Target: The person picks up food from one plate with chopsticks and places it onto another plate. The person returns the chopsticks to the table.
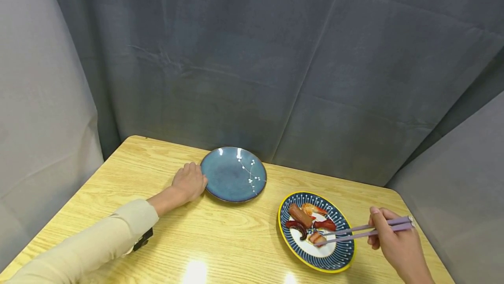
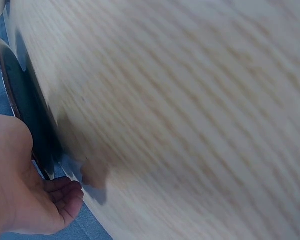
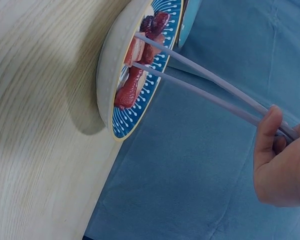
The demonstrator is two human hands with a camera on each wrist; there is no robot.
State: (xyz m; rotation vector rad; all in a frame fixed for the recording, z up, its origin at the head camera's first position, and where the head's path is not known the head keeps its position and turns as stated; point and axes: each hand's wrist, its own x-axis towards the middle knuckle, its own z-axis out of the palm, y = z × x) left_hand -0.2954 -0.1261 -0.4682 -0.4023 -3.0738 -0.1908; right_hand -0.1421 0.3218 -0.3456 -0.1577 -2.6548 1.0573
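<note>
My right hand holds a pair of light purple chopsticks. Their tips reach into a deep patterned plate with a yellow rim and meet a small striped red-and-white piece of food. Around it lie a shrimp, a brownish sausage-like piece, a dark curled tentacle and a glossy red piece. At the back, my left hand grips the left edge of a blue plate decorated with white blossoms. Its fingers curl near the plate's underside in the left wrist view.
Both plates stand on a light wooden table, the blue one close to the back edge. A dark grey curtain hangs right behind the table. Paler cloth hangs at the left and right sides.
</note>
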